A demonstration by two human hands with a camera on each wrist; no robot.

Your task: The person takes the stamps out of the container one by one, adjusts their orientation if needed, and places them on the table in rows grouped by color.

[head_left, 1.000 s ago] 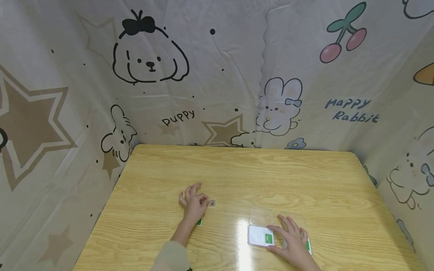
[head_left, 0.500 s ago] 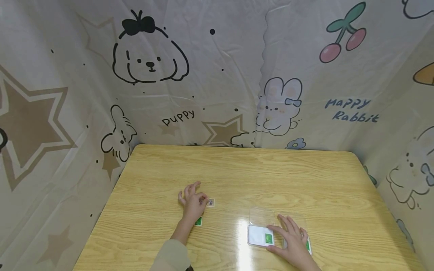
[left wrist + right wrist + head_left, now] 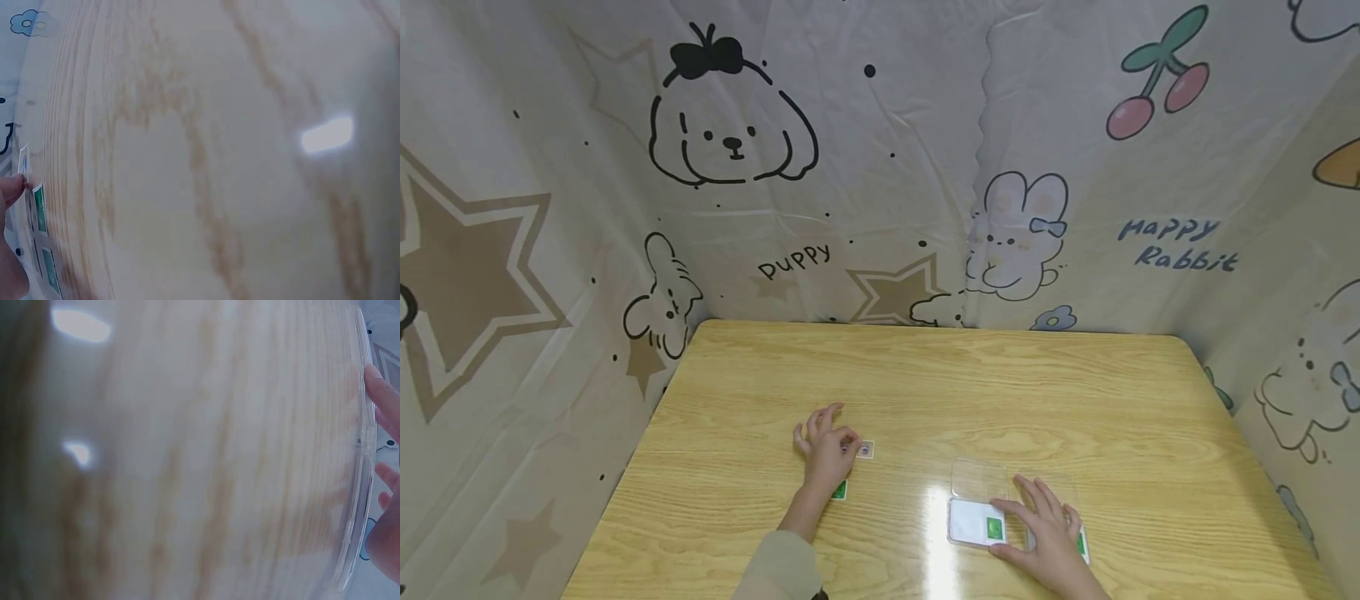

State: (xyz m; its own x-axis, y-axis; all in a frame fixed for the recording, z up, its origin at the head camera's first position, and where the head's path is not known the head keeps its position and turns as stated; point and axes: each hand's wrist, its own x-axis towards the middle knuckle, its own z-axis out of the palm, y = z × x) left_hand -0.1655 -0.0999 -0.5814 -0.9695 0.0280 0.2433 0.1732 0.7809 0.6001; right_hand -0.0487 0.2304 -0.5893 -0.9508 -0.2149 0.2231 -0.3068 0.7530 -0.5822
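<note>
My left hand (image 3: 829,457) has its thumb and forefinger together at the left edge of a small white-bordered card (image 3: 866,450) with a purple middle; its other fingers are spread upward. A small green card (image 3: 839,490) lies by that wrist, partly covered. In the left wrist view, two green cards (image 3: 40,209) show below the pinched card (image 3: 24,159). My right hand (image 3: 1048,537) spans a clear plastic case (image 3: 958,521), thumb at its near edge and forefinger at its far edge. Inside, a green card (image 3: 995,528) lies on white.
The case's clear lid (image 3: 979,477) lies folded back behind it. A second clear case with a green piece (image 3: 1082,543) is partly hidden under my right hand. The wooden table (image 3: 925,375) meets a printed curtain (image 3: 880,167) at the back and sides.
My left hand and the purple-centred card have shifted slightly left, baring a little more of the green card. My right hand and the cases have stayed in place.
</note>
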